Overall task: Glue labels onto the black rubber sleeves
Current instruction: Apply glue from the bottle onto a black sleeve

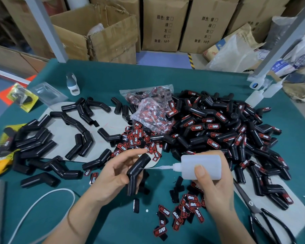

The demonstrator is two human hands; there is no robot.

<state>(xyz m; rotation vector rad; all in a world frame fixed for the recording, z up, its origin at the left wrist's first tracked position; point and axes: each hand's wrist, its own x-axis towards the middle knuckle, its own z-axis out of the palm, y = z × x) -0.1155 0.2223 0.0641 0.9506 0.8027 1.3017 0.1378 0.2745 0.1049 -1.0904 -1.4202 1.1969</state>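
Across the green surface in front of you, the biggest mass is the heap of labelled sleeves on your right, each black and bent at an elbow, many carrying a red-and-black label. To your left lies a looser spread of bare sleeves, glossy black, with no labels on them, some resting on a grey sheet. Between the two groups sits a clear bag of labels, and loose labels spill out just below it; a second scatter of labels lies near your right wrist. Black scissors rest at the right edge.

Your right hand grips a translucent white glue bottle lying sideways, fingers and thumb wrapped round its body, its thin nozzle tip touching the sleeve you hold. Your left hand grasps that one black sleeve above the surface, fingers curled behind it, thumb on the elbow, the open upper end tilted to the right.
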